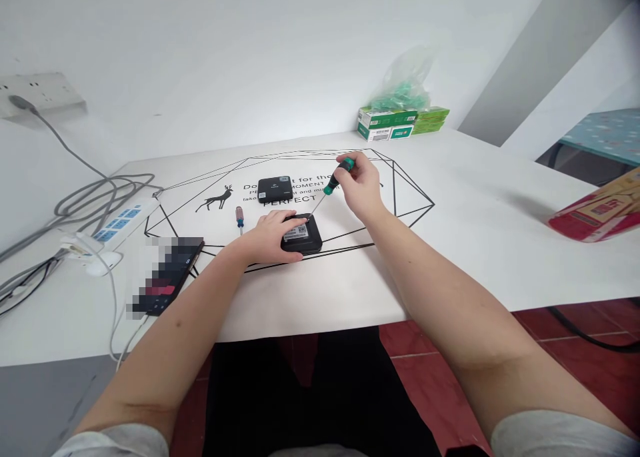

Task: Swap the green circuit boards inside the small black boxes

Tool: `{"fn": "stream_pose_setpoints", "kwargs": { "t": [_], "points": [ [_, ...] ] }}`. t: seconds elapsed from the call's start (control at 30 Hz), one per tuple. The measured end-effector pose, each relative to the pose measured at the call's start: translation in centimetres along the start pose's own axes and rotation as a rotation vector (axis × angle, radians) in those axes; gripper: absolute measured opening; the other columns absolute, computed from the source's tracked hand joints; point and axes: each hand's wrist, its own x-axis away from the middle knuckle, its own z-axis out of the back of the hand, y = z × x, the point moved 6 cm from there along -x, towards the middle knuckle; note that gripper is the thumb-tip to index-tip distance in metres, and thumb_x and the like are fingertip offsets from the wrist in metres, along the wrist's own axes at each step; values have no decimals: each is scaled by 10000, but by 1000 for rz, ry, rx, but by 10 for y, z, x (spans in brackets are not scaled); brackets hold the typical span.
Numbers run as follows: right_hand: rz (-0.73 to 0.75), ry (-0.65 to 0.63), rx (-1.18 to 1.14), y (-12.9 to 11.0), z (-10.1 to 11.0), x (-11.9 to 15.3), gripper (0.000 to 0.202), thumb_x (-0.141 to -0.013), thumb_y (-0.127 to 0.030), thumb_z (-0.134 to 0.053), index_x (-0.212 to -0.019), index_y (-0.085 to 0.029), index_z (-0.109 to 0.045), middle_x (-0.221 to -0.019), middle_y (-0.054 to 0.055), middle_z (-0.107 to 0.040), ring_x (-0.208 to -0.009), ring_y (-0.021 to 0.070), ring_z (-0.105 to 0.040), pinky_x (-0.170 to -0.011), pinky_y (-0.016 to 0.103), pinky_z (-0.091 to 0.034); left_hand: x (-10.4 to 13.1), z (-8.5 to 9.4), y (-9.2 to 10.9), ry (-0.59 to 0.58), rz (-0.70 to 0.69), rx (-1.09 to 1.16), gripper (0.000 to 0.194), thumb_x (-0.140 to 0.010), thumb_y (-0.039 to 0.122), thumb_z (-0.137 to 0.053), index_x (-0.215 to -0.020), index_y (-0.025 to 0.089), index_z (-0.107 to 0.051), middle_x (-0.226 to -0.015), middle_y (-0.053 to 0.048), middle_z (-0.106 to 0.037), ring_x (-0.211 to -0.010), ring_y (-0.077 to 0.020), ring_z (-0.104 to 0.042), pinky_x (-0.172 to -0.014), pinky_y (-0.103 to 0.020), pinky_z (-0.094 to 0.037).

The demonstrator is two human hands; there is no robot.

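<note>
In my right hand (359,180) is a screwdriver (329,189) with a green and black handle, its fingers wrapped around the grip. The thin shaft slants down to the left, and its tip meets the top of a small black square device (313,238) near the far edge. My left hand (277,236) grips that device from the left, fingers over its white label and thumb along the near side. A second black square device (275,188) lies flat just beyond. Left of my left hand lies another screwdriver (240,217), with a reddish and blue handle, partly hidden.
A phone (173,277) with a cable lies at the left, near a white power strip (125,218) and coiled grey cable (95,197). Green and white boxes (386,125) under a plastic bag (403,87) stand against the wall. A red package (597,210) sits at the right edge.
</note>
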Motion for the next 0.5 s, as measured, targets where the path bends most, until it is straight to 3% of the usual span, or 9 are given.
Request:
{"fn": "stream_pose_setpoints", "kwargs": {
  "t": [0.37,0.5],
  "points": [
    [17,-1,23,-5,1,1,199,-820,-309,-652,-1015,-279,-684,-801,-38,-594,-689,166,-567,-751,410,-560,0,2,0,20,-20,4,869,-860,579,-772,-1643,289,-531,-1787,-104,-357,-1653,-417,-274,-1359,-582,-258],
    [9,1,16,-5,1,2,190,-814,-305,-655,-1000,-277,-686,-787,-40,-593,-675,164,-559,-742,411,-566,0,1,0,20,-20,9,846,-862,587,-772,-1634,332,-538,-1784,-85,-365,-1653,-416,-274,-1352,-598,-263]
  ]
}}
